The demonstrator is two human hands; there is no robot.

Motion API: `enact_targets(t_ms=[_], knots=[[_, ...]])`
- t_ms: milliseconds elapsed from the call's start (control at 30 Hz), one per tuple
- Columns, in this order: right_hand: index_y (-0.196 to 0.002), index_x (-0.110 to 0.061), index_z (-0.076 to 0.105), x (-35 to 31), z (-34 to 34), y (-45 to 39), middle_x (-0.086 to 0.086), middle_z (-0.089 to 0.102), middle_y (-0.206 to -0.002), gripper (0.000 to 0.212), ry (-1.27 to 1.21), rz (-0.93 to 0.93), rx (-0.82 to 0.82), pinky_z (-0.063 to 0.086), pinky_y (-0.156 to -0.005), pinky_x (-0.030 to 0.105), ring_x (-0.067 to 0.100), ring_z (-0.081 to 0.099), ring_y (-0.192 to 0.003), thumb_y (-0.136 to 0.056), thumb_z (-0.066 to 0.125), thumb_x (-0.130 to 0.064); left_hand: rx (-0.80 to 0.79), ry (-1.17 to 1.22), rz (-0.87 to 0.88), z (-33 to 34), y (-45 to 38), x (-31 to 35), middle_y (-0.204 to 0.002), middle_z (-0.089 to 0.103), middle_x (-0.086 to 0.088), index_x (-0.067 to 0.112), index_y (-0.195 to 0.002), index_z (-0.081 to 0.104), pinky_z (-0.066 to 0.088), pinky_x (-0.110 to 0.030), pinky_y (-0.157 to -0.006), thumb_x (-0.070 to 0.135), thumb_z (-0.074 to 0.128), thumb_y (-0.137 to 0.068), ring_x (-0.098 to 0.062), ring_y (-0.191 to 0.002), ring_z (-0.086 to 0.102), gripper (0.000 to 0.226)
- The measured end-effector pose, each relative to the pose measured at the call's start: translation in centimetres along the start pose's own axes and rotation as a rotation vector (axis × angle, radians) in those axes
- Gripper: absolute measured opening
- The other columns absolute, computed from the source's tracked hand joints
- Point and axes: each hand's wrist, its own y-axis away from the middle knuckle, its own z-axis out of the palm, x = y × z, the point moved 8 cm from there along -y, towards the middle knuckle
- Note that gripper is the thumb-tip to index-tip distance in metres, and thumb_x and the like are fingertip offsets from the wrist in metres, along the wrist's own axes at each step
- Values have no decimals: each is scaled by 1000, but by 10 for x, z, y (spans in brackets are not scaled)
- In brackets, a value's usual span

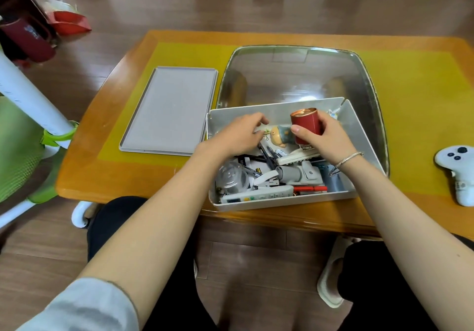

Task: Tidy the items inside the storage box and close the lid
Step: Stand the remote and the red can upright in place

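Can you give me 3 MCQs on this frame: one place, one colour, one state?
1. Where does the grey lid lie?
A. on the storage box
B. on the table, left of the storage box
C. on the floor

2. What colour is the can in the right hand?
A. red
B. blue
C. green

3. What state is the storage box in?
A. closed
B. open and full of items
C. open and bare

Answers: 1 B, the lid lies flat on the table beside the box. 2 A, its side is red. 3 B, pens, a remote and a figurine show inside.
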Motion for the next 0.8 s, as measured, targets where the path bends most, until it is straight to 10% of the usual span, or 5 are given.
enact_targets(t_ms=[267,800], knots=[[-89,-35,53,1,7,-1,-13,59,-87,22,-39,4,-30,48,-61,7,-16,56,-69,-78,72,-34,-59,-506,-44,36,-32,-13,-117,57,-14,22,-129,53,44,-37,-84,15,45,-94,-35,-106,57,36],[-88,-37,53,2,4,1,-15,58,-86,21,-39,0,11,43,-57,3,-18,55,-70,-80,72,-31,179,-383,-49,9,-19,-8,-107,60,-16,9,-109,64,44,-34,-79,5,50,-91,-35,-98,56,23]])
